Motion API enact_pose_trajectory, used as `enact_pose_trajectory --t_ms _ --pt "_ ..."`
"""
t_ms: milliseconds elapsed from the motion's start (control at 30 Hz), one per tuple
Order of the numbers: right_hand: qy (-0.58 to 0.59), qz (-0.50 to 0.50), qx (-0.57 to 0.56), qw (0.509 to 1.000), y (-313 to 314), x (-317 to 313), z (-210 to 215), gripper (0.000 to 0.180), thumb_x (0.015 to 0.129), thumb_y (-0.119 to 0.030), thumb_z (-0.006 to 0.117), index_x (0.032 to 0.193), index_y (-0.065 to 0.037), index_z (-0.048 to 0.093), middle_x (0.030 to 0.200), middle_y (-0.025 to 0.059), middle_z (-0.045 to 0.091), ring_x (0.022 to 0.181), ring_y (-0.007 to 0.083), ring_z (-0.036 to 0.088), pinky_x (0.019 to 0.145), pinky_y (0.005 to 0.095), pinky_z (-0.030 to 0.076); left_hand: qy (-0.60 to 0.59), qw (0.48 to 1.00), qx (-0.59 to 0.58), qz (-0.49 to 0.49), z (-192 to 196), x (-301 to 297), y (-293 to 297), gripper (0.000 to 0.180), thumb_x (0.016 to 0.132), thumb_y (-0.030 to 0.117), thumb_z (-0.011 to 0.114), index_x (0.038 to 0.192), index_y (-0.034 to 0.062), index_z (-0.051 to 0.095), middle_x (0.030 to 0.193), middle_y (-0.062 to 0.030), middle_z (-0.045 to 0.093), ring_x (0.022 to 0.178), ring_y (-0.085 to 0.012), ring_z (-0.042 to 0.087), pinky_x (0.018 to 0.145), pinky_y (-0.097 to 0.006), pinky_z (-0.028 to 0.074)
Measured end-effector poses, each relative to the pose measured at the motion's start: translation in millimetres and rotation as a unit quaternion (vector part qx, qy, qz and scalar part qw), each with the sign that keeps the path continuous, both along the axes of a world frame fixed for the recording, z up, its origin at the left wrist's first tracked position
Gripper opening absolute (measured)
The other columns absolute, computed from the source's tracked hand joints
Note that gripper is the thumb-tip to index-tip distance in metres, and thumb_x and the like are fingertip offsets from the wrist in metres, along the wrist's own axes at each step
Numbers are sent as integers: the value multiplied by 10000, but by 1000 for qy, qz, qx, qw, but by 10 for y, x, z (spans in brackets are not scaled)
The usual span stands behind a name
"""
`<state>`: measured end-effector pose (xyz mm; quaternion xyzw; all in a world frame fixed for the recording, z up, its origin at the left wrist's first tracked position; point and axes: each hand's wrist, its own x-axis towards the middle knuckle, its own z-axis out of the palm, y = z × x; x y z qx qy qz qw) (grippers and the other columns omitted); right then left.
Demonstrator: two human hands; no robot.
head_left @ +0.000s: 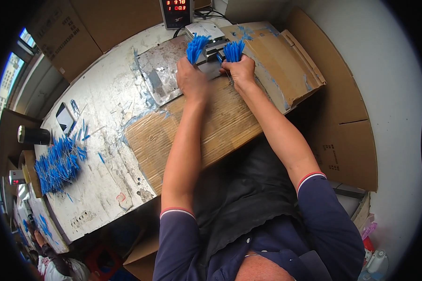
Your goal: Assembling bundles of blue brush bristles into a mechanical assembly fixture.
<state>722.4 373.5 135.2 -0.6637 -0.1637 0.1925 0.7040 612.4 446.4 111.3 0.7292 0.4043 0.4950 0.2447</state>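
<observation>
Blue-tipped wire bundles: 2 held, 1 per hand, tips up, at far end of table (103,107) by small metal machine (210,47). Left hand (191,79) fisted round left bundle (196,47); right hand (240,71) clenched on right bundle (233,50). 1 loose pile of same wires (58,164) far left, well apart. 1 cardboard sheet (220,126) under forearms. 1 red-digit counter (176,11) behind machine.

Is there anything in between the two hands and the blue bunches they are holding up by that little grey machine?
Nothing visible. The left hand already grips one blue bunch and the right hand grips the other blue bunch. Both bunches sit right at the small grey machine, with no object between them and it.
</observation>
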Motion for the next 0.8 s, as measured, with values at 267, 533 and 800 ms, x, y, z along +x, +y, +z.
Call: enact_pose_trajectory --t_ms 267,533,800 --pt "63 36 102 992 -159 46 -35 205 774 49 743 938 29 622 785 97 663 599 200 656 545 312 595 70 997 14 -24 27 -3 -45 134 857 35 560 987 38 588 947 -167 630 903 -386 607 810 -476 441" --pt "84 51 77 992 -252 -3 -37 205 757 33 778 891 32 623 736 91 660 542 172 634 461 289 560 61 997 20 -38 -13 -25 -8 182 821 20 568 1002 31 590 948 -194 643 882 -415 618 783 -504 458" --pt "16 103 -36 994 -218 52 -13 232 738 43 790 859 -5 598 743 65 627 563 154 627 434 276 536 79 994 51 -51 5 -25 -26 232 794 8 584 1025 32 591 953 -207 640 877 -430 620 766 -514 476"
